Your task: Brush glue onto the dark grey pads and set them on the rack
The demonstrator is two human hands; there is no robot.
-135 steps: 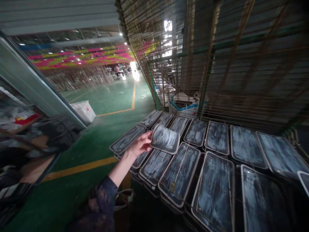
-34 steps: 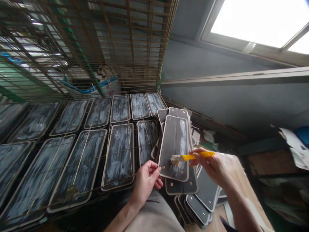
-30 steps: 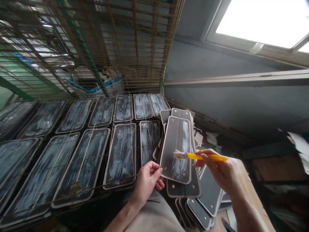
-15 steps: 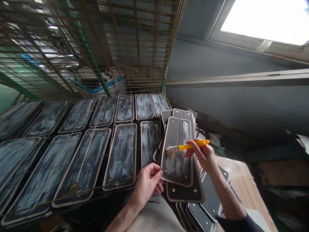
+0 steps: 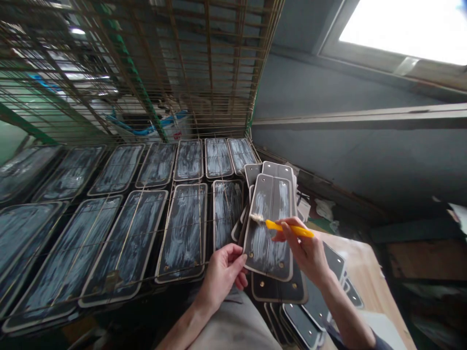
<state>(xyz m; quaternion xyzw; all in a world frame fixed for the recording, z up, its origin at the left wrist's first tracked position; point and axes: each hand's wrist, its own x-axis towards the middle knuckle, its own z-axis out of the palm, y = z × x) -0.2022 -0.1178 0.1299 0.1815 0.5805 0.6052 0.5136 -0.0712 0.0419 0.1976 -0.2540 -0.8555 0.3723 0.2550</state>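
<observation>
My right hand (image 5: 301, 243) grips a paintbrush (image 5: 288, 227) by its yellow handle. The pale bristles lie on the left part of a dark rounded panel (image 5: 269, 194) with a light border and small metal studs near its corners. White streaks of a wet-looking coating cover much of that panel on both sides of its centre line. With thumb and fingers, my left hand (image 5: 226, 272) pinches the panel's lower left corner. Underneath sits a stack of similar panels (image 5: 280, 289), the one just below jutting out towards me.
Left of the stack, rows of streaked panels (image 5: 182, 233) lie on a wire rack (image 5: 207, 63). More dark panels (image 5: 299, 321) are piled at the lower right, beside a wooden board (image 5: 361, 257). A grey wall (image 5: 321, 92) with a window stands behind.
The brush has swept up the panel's left half, leaving new white streaks there. Its handle now slopes down to the right. My left hand keeps its hold on the corner.
</observation>
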